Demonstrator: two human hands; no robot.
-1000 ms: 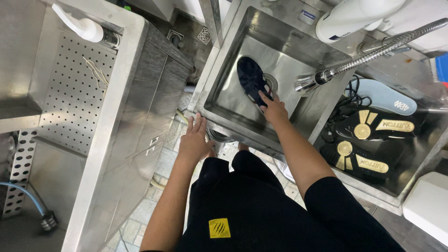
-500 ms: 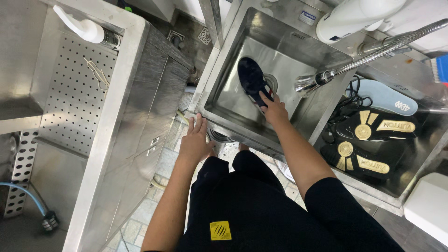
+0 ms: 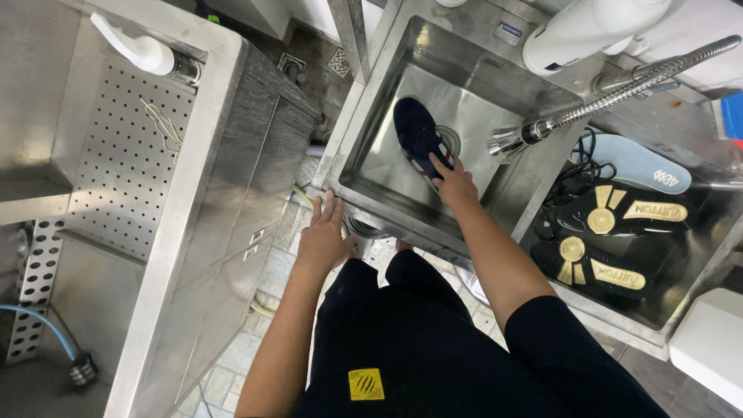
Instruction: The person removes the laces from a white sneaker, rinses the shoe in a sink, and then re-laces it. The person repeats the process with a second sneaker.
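My right hand (image 3: 454,186) reaches into a steel sink (image 3: 371,166) and grips a dark navy shoe (image 3: 416,131) by its near end; the shoe lies over the drain. My left hand (image 3: 323,238) rests flat with fingers spread on the sink's front rim, holding nothing. A flexible spray faucet (image 3: 569,116) hangs over the basin just right of the shoe.
Right of the sink, a second basin holds two black shoes with gold soles (image 3: 607,248), a pale blue insole (image 3: 635,164) and dark laces. A white jug (image 3: 576,31) stands behind. A perforated steel counter (image 3: 128,155) with a pump bottle (image 3: 139,50) is at left. Tiled floor lies below.
The right hand and the dark shoe stay in nearly the same place in the sink; the shoe shifts slightly. The left hand has not moved from the rim.
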